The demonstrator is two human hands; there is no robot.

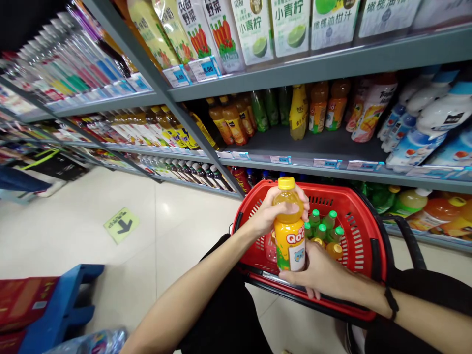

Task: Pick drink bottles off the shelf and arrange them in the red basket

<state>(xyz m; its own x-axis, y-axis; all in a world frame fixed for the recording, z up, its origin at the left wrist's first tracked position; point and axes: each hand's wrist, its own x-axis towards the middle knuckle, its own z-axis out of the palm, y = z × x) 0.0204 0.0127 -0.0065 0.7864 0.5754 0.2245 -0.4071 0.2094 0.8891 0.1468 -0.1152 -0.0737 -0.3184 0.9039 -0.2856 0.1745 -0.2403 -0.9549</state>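
Both hands hold an orange juice bottle (290, 231) with a yellow cap upright over a red shopping basket (368, 231). My left hand (271, 214) wraps its upper part from the left. My right hand (320, 273) grips its base from the right, a black band on that wrist. Inside the basket stand several small green-capped bottles (324, 227) and an orange-capped one.
Grey shelves (313, 147) full of drink bottles run along the right and back. Price tags line the shelf edges. A floor arrow sticker (121, 224) lies on pale tiles. A blue pallet (59, 305) with red boxes sits at lower left.
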